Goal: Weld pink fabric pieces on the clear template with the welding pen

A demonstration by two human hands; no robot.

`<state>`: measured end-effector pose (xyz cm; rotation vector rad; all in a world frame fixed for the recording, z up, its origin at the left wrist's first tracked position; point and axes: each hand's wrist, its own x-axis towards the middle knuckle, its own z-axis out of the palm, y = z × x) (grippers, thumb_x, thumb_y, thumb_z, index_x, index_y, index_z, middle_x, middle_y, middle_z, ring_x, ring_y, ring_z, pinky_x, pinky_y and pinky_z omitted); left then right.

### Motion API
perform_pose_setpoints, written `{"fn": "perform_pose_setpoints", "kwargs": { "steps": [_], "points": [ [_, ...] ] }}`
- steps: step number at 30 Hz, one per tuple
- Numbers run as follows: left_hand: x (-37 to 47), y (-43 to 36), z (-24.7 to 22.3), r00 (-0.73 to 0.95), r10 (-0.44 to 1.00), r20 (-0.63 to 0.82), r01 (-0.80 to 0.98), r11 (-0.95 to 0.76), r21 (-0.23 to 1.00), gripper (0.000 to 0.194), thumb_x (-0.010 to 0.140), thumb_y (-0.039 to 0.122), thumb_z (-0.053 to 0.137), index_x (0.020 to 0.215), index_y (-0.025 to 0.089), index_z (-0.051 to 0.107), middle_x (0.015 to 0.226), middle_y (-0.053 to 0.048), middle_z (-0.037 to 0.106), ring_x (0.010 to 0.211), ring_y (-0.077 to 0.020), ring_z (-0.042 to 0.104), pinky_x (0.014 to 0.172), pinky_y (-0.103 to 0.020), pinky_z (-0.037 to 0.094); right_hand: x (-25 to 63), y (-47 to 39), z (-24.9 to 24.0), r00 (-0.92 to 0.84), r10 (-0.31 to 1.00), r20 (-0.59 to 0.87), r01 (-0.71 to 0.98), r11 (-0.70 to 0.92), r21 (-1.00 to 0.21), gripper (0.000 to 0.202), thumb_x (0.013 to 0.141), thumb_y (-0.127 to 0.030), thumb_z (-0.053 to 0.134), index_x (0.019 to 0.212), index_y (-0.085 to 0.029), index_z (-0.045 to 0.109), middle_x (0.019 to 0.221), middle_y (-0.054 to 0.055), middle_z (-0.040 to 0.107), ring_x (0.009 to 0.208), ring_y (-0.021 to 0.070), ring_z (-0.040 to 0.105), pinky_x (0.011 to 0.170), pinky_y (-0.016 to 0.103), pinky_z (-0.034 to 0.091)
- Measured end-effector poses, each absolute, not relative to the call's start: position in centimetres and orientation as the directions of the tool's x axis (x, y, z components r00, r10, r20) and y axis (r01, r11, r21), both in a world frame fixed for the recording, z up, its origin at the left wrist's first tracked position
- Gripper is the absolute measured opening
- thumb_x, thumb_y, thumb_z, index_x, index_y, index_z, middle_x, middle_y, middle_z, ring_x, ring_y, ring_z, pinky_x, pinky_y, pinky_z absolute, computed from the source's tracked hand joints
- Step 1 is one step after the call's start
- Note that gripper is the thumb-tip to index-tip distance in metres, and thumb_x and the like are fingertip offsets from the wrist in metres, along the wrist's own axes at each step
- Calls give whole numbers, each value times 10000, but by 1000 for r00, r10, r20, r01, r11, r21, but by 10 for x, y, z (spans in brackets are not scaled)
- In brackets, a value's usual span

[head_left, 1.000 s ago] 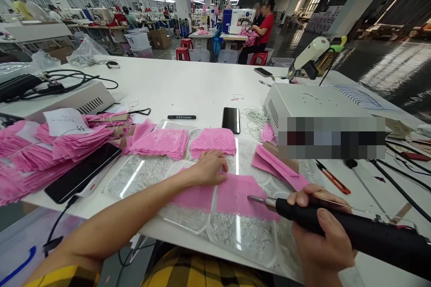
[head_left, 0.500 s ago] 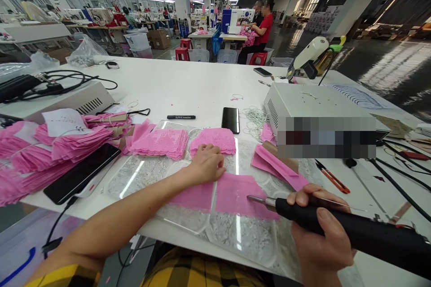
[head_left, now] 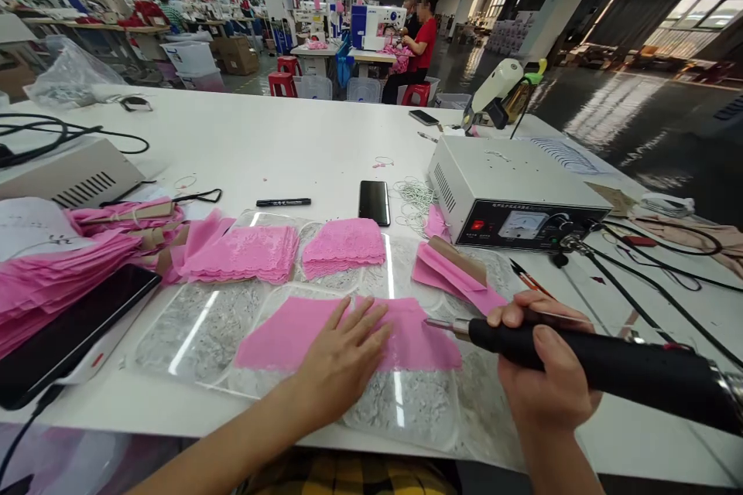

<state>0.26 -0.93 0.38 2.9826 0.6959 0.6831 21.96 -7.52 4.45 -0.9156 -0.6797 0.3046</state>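
Observation:
My left hand (head_left: 344,360) lies flat with fingers spread on two thin pink fabric pieces (head_left: 279,332), over the place where they meet. Beneath them is a clear plastic mat (head_left: 186,329) with a grey speckled look. My right hand (head_left: 549,375) is wrapped round a thick black handheld tool (head_left: 632,383) with a cable at its rear. The metal tip (head_left: 444,325) points left and sits at the right-hand piece; whether it touches cannot be told. A thin shiny strip also shows between my right fingers. Behind the pieces stand two stacks of pink lace pieces (head_left: 342,246).
A grey control box (head_left: 505,178) with a dial stands at the right, cables running from it. Folded pink fabric (head_left: 453,274) and a cutter (head_left: 531,278) lie before it. A phone (head_left: 374,203), a marker (head_left: 283,203), and pink bundles (head_left: 52,271) beside a larger phone (head_left: 75,332) are around.
My left hand has come from beside the lace stack down onto the pink pieces and flattened out. The view has swung right. The tool stays by the right-hand piece.

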Motion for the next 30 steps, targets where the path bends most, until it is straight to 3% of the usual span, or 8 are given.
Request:
{"fn": "perform_pose_setpoints", "kwargs": {
  "steps": [6, 12, 18, 22, 25, 30],
  "points": [
    [8, -13, -5, 822, 436, 366, 454, -890, 43, 362, 1005, 354, 434, 1303, 190, 558, 1403, -109, 537, 1322, -313, 475, 1088, -538, 364, 221, -56, 50, 658, 579, 482, 33, 617, -786, 109, 734, -230, 623, 837, -203, 647, 864, 27, 600, 616, 114, 543, 557, 322, 510],
    [5, -13, -11, 817, 472, 330, 490, -871, 34, 412, 998, 441, 432, 1325, 217, 545, 1408, -109, 533, 1314, -331, 482, 1071, -559, 374, 213, -39, 44, 617, 651, 443, -26, 579, -815, 109, 740, -236, 643, 848, -216, 642, 884, 15, 601, 624, 111, 545, 581, 330, 521],
    [5, -14, -7, 819, 497, 287, 492, -866, 95, 416, 985, 464, 458, 1304, 220, 566, 1417, -113, 525, 1328, -335, 468, 1071, -570, 384, 219, -35, 46, 694, 602, 395, 9, 541, -841, 118, 704, -257, 653, 797, -189, 624, 888, 27, 594, 616, 109, 525, 562, 324, 504],
    [-7, -3, 5, 768, 537, 349, 502, -843, 191, 379, 1023, 348, 399, 1337, 183, 535, 1423, -110, 520, 1342, -278, 463, 1104, -543, 368, 220, -37, 56, 686, 612, 392, -3, 542, -840, 125, 671, -257, 635, 773, -185, 625, 849, 26, 592, 602, 111, 519, 537, 308, 484],
    [-18, 6, 13, 674, 600, 430, 537, -798, 273, 309, 1016, 233, 401, 1225, 155, 614, 1342, -111, 593, 1317, -264, 491, 1103, -540, 375, 216, -36, 63, 657, 643, 393, -32, 545, -838, 127, 649, -247, 624, 763, -192, 637, 834, 24, 608, 580, 112, 518, 522, 312, 481],
    [-20, -1, 11, 702, 580, 414, 463, -813, 353, 225, 984, 204, 489, 1127, 184, 662, 1264, -64, 653, 1297, -242, 513, 1125, -533, 361, 204, -29, 65, 597, 699, 393, -91, 547, -832, 122, 651, -239, 623, 762, -199, 656, 818, 18, 619, 563, 112, 521, 508, 313, 483]
  ]
}}
